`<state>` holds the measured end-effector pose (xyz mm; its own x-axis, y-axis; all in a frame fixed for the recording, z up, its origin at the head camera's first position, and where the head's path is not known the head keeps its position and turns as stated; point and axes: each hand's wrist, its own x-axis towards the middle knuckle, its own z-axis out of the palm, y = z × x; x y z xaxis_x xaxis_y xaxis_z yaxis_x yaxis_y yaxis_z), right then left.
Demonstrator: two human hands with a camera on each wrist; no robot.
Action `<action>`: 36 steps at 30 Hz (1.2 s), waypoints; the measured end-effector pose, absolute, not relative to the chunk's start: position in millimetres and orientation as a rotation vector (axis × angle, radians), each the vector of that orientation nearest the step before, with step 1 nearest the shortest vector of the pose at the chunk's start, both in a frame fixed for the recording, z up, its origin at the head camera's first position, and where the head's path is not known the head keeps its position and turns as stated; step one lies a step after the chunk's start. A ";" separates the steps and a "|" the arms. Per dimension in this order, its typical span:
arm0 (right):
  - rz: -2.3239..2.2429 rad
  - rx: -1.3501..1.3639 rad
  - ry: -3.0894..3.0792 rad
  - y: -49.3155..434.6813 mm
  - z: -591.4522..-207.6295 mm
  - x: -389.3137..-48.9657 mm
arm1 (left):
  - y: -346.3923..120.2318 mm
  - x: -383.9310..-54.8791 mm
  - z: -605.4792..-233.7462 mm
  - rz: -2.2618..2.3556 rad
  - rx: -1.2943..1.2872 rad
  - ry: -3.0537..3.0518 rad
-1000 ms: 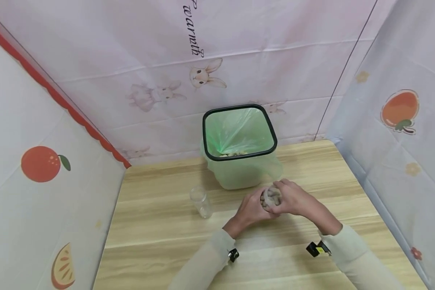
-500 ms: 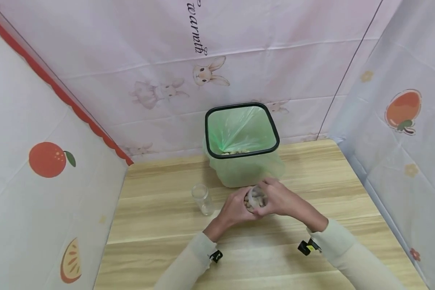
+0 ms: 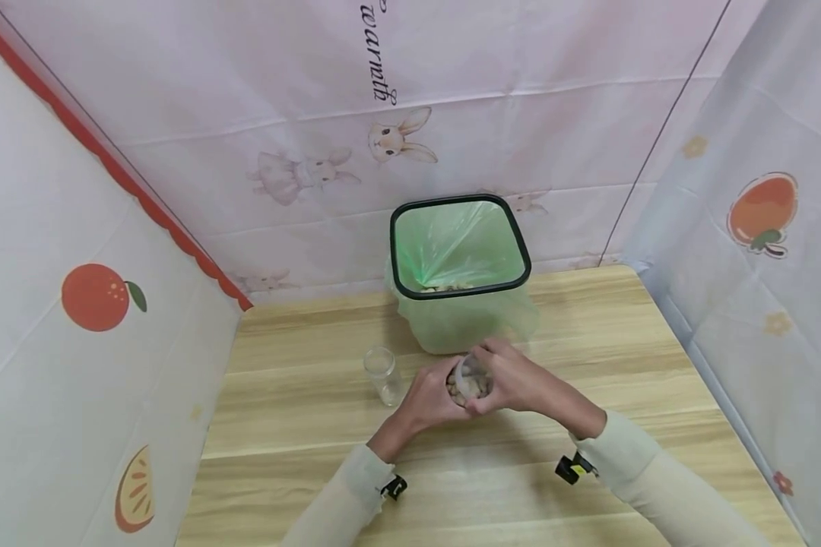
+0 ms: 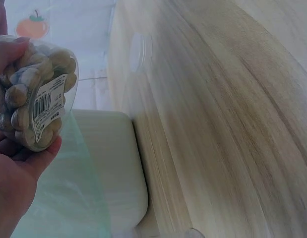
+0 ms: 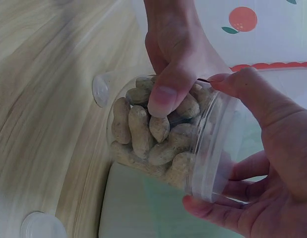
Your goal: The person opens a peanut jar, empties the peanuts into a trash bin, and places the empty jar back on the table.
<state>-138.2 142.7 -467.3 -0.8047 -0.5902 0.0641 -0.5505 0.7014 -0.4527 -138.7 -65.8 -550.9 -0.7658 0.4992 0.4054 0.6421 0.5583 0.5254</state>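
Note:
A clear plastic jar of unshelled peanuts [image 5: 143, 134] is held tilted between both hands. My left hand [image 3: 434, 393] grips its body, with the thumb pressed along the side in the right wrist view. Around the clear lid [image 5: 210, 148] at the jar's mouth end curl the thumb and fingers of my right hand [image 3: 513, 380]. A white barcode label [image 4: 48, 106] shows on the jar's base in the left wrist view. Left of the hands, an empty clear jar [image 3: 383, 376] stands on the table.
A bin [image 3: 465, 327] with a black rim and green liner stands behind the hands, peanuts [image 3: 448, 288] inside it. A round clear disc [image 4: 140, 52] lies on the wooden table [image 3: 294, 425] in the left wrist view. Printed cloth walls [image 3: 246, 152] enclose the table.
Both hands have moved left together with the peanut jar, from right of the bin's front to just before it. The head view has shifted slightly. Both hands keep their grip.

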 end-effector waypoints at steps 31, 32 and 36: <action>-0.722 -1.092 2.725 143.0 -457.0 -136.8 | -80.2 -138.9 -534.7 -1.054 -0.987 -2.737; -0.740 -1.063 2.717 143.3 -456.8 -136.8 | -79.8 -138.9 -534.5 -1.038 -0.978 -2.735; -0.799 -0.916 2.699 144.6 -454.9 -136.7 | -78.6 -139.3 -535.0 -1.013 -0.961 -2.702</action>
<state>-136.7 144.6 -454.9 -0.7936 -0.6084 0.0011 -0.5110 0.6655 -0.5441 -139.3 -78.6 -535.0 -0.7959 0.5263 0.2991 0.5932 0.5794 0.5589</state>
